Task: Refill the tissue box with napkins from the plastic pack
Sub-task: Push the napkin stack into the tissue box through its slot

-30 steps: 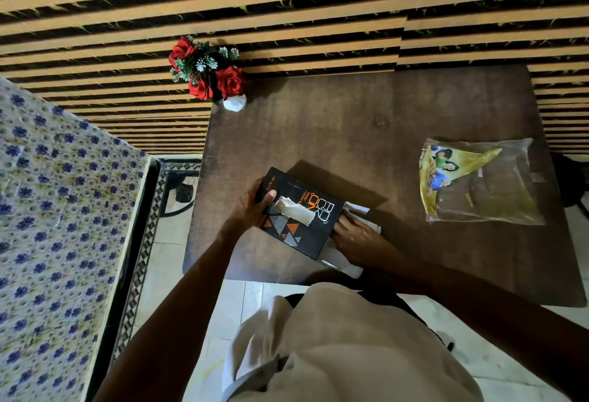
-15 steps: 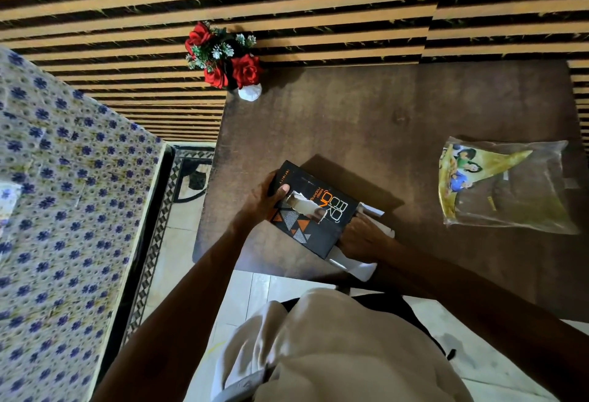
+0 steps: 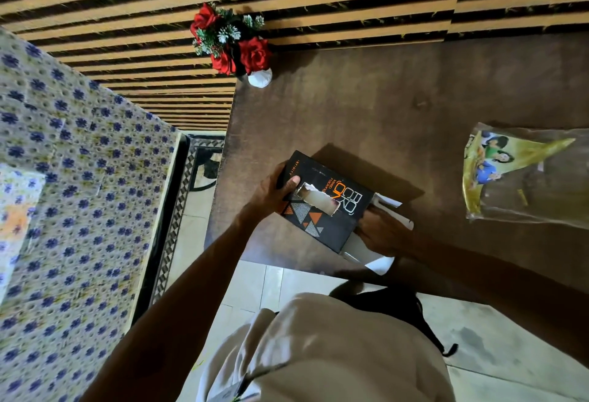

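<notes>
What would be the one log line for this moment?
left hand: grips tissue box | right hand: at box's open end, on napkins | plastic pack: apart, on table

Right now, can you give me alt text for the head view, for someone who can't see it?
A person's left hand grips one end of a black cardboard tissue box on a dark brown wooden table, while the right hand works at the box's open end among white flaps. A nearly empty clear plastic pack lies to the right; red artificial roses stand at the far corner.
</notes>
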